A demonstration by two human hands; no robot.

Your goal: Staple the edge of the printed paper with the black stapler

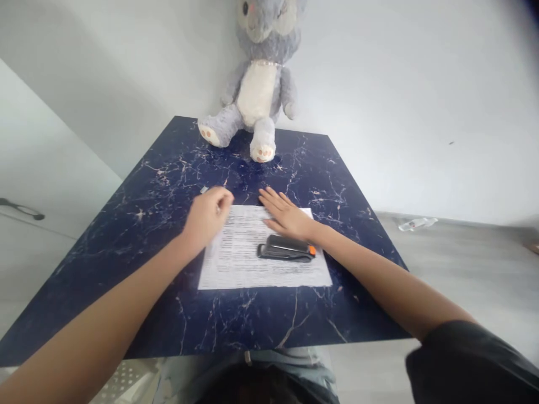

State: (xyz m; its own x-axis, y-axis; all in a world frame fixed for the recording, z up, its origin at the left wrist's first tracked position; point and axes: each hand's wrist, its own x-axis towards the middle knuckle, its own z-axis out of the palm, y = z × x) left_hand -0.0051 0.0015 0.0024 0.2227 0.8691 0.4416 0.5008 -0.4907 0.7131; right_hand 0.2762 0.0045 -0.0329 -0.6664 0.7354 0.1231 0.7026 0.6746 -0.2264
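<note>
A printed sheet of paper [236, 264] lies on the dark blue marbled table. At its upper left corner is my left hand [208, 216], its fingers curled closed; whatever they may hold is hidden. My right hand [288, 217] rests flat over the sheet's upper right edge, fingers stretched out. Just below that palm, a black stapler [286, 248] with an orange end lies on its side on the paper. A small pale scrap [204, 189] sits right beyond my left hand.
A large grey plush toy [259, 92] sits at the table's [160, 185] far edge against the wall. On the floor to the right lies a clear plastic item [416, 224]. A white cabinet with a dark handle [21, 209] stands at the left.
</note>
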